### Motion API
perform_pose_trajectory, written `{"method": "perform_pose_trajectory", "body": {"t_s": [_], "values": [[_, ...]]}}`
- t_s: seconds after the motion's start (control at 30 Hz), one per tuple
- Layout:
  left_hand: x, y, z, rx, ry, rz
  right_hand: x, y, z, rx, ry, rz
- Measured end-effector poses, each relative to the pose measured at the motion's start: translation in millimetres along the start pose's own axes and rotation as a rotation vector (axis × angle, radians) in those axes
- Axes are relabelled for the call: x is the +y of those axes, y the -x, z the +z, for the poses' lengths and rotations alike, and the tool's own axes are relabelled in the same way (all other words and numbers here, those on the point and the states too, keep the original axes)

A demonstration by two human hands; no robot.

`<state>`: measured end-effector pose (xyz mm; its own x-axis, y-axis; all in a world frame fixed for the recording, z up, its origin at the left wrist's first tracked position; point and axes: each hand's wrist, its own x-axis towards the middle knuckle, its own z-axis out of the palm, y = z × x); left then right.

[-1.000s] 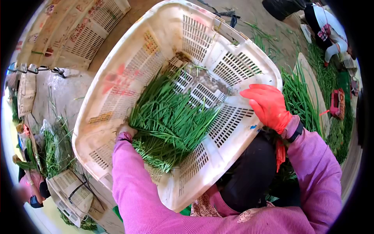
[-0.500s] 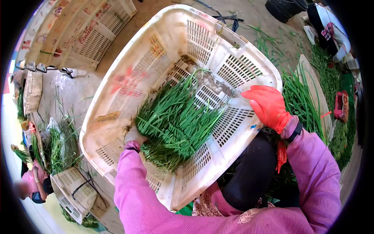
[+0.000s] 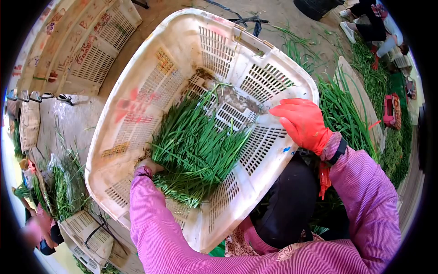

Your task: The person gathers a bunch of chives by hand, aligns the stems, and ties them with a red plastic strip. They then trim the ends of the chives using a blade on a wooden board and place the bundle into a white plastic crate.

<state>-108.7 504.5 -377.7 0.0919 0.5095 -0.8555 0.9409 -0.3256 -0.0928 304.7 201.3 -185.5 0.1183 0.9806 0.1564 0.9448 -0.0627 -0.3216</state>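
Green leaves (image 3: 200,141) inside the basket (image 3: 182,41) are best supported evenly; the left hand's (image 3: 153,166) grip, partly hidden beside them, cannot be told; the right hand (image 3: 305,124) is held half-open at the rim (image 3: 299,68).

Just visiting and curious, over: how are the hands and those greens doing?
Left hand inside crate, against greens, fingers partly hidden. Right hand, red-gloved, at crate's rim. Greens lie on crate's floor; nothing visible blocking either hand.
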Motion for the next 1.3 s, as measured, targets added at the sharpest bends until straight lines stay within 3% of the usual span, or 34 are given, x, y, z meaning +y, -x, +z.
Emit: {"method": "perform_pose_trajectory", "body": {"t_s": [0.03, 0.07, 0.17, 0.23, 0.3, 0.37, 0.43, 0.6, 0.67, 0.7, 0.77, 0.83, 0.9, 0.97, 1.03, 1.17, 1.23, 1.3], "values": [[6.6, 10.3, -7.7, -0.083, -0.076, -0.036, -0.5, 0.1, 0.3, 0.002, -0.007, 0.004], [-0.2, 4.6, -2.5, -0.054, -0.066, 0.029, -0.1, 0.4, 0.9, 0.003, -0.009, 0.004], [20.6, 53.5, -19.4, -0.087, -0.096, -0.027, 1.7, 1.5, 4.6, 0.002, 0.01, -0.007], [1.1, 51.1, -6.1, -0.047, -0.056, -0.026, 2.4, 1.5, 5.3, 0.008, 0.024, -0.015], [-28.9, 11.6, 27.6, 0.061, 0.184, 0.215, 3.1, 1.4, 2.4, 0.012, 0.039, -0.04], [-1.7, 49.4, 25.9, 0.079, 0.136, 0.204, 2.9, 2.6, 4.2, 0.013, 0.035, -0.045], [1.3, 49.5, 49.4, 0.266, -0.135, 0.102, 2.7, 3.8, 7.3, 0.026, 0.042, -0.04], [2.4, 29.0, 64.7, 0.352, -0.19, -0.004, 3.9, 5.0, 7.2, 0.061, 0.043, -0.031], [4.6, 52.9, 33.1, 0.362, 0.104, 0.08, 4.6, 5.7, 7.4, 0.064, 0.044, -0.029], [-5.9, 47.5, 30.2, 0.365, 0.098, 0.074, 4.2, 5.4, 8.3, 0.067, 0.045, -0.03], [-38.1, 23.8, 28.9, 0.096, 0.643, 0.381, 3.4, 4.6, 9.9, 0.08, 0.036, -0.032], [-37.8, 31.7, 20.1, 0.041, 0.799, 0.292, 4.1, 5.1, 8.1, 0.081, 0.018, -0.021], [-24.9, 67.6, -0.6, -0.053, 0.953, 0.03, 3.2, 6.6, 8.4, 0.09, 0.019, -0.022], [-33.6, 52.0, 6.4, -0.022, 0.78, 0.019, 4.4, 5.6, 7.8, 0.098, 0.028, -0.028], [-22.1, 58.1, 5.6, 0.175, 0.403, 0.067, 4.8, 6.0, 8.3, 0.099, 0.005, -0.032], [-26.0, 35.0, -0.8, 0.147, 0.056, 0.003, 5.9, 6.1, 8.3, 0.084, 0.008, -0.019], [-30.3, 57.3, -21.9, 0.076, 0.13, 0.094, 6.4, 6.6, 9.5, 0.079, -0.009, -0.017], [-34.6, 82.0, -42.4, -0.064, 0.426, -0.009, 6.1, 6.4, 9.7, 0.091, -0.011, -0.018]]}}
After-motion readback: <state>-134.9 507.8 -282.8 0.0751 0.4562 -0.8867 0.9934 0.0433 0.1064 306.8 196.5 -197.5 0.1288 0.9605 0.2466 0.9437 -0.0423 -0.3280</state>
